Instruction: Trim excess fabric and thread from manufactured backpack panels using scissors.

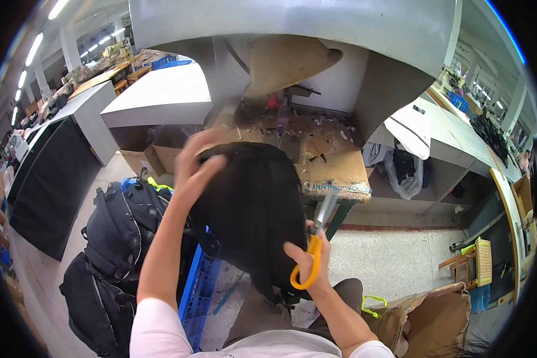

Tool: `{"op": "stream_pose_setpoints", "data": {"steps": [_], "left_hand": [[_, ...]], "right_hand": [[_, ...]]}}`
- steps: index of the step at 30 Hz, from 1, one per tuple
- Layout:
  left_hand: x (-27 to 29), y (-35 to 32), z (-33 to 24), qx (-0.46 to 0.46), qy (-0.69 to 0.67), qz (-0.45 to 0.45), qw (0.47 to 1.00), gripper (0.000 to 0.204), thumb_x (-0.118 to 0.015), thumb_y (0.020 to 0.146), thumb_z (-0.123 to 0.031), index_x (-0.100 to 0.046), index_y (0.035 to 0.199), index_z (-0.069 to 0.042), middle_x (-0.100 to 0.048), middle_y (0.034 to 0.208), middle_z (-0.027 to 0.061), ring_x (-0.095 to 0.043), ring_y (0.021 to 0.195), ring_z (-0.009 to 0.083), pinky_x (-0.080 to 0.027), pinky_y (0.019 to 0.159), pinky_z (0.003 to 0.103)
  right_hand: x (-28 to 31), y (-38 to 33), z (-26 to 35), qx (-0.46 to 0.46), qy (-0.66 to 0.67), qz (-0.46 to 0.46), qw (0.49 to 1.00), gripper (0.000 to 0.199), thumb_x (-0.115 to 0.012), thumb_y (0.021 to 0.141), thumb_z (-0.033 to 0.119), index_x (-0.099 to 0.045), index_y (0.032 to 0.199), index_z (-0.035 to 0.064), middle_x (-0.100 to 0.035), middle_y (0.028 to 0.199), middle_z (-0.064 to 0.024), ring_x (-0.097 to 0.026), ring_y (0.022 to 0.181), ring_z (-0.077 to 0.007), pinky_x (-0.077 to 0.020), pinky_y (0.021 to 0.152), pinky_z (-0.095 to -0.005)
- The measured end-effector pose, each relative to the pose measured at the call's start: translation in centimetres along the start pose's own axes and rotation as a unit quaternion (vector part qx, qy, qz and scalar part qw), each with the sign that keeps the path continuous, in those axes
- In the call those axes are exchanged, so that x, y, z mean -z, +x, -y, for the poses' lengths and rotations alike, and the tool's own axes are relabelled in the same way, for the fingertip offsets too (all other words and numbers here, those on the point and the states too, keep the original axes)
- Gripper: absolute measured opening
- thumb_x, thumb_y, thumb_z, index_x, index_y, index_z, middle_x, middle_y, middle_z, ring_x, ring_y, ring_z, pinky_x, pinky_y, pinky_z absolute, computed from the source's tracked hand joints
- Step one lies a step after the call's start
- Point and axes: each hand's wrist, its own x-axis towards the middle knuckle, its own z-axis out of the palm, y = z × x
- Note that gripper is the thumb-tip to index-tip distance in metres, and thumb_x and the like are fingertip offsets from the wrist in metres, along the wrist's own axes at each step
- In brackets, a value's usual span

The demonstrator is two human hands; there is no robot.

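Observation:
A black backpack (pixel 250 203) takes up the middle of the view, above my lap, its outline soft and dark. At its upper left edge is my left hand (pixel 197 167), smeared by motion, with thumb and fingers apart. Whether it touches the fabric I cannot tell. My right hand (pixel 316 262) is closed on a pair of scissors (pixel 313 262) with orange handles, against the backpack's lower right side. The metal blades point up and away from me. Part of the right hand's fingers is hidden behind the handle and the bag.
Several black backpacks (pixel 110 238) are heaped at my left, beside a blue plastic crate (pixel 200 292). Ahead stands a worn work surface (pixel 334 161) littered with scraps, under a grey hood (pixel 292 21). An opened cardboard box (pixel 435 316) and a small wooden stool (pixel 477 262) are at the right.

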Motion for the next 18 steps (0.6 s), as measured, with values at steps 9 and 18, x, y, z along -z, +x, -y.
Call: {"op": "stream_pose_setpoints", "data": {"steps": [9,18], "left_hand": [[2.7,-18.1,5.4,0.409,-0.355,-0.130,0.831,0.031,-0.054,0.079,-0.013,-0.055,0.107,0.001,-0.060,0.100,0.0071,-0.056,0.092,0.0126,-0.043,0.082,0.025],[8.5,-11.3,-0.9,0.293,-0.183,0.129,0.930,0.027,-0.068,0.068,-0.007,-0.063,0.093,0.002,-0.062,0.081,0.0008,-0.054,0.076,0.0091,-0.043,0.073,0.023]], "right_hand": [[1.4,-6.2,-0.9,-0.016,0.130,-0.029,0.991,0.035,-0.066,0.066,0.010,-0.052,0.097,0.0025,-0.056,0.089,-0.0024,-0.053,0.080,-0.0107,-0.0405,0.075,-0.0215],[10.0,-8.6,-0.7,-0.002,-0.039,0.017,0.999,0.035,-0.060,0.079,0.012,-0.045,0.110,0.0061,-0.050,0.078,0.0014,-0.048,0.065,-0.0071,-0.0387,0.055,-0.0186]]}}
